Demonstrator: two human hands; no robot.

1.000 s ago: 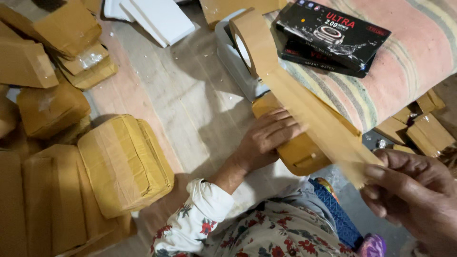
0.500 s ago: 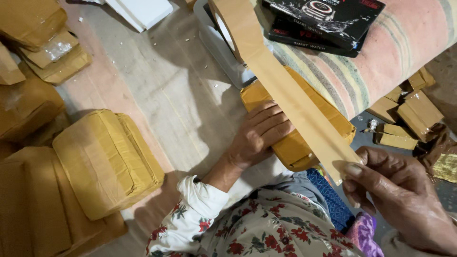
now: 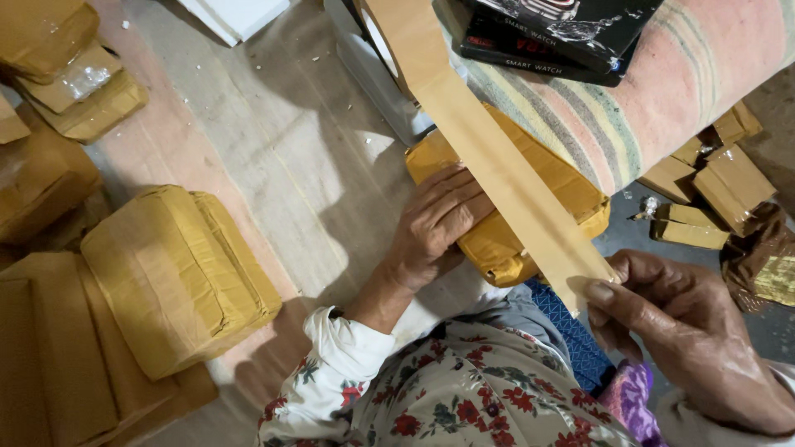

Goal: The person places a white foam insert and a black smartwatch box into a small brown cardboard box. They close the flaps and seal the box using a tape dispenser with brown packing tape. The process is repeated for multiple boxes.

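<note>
My left hand [image 3: 437, 222] lies flat on a yellow-brown wrapped parcel [image 3: 556, 189] that rests on my lap. A long strip of brown packing tape [image 3: 489, 157] runs from the tape roll [image 3: 383, 25] at the top down across the parcel. My right hand [image 3: 679, 323] pinches the free end of the strip at the lower right, holding it taut above the parcel.
Several taped brown parcels are piled on the floor at left, the largest parcel [image 3: 170, 277] nearest me. Small brown packets [image 3: 704, 186] lie at right. A striped cushion [image 3: 687, 74] carries black boxes [image 3: 563, 33]. A white slab [image 3: 240, 12] lies at the top.
The view has moved closer and shifted. My right hand has pulled the tape strip longer, down toward the lower right, while my left hand stayed pressed on the parcel.
</note>
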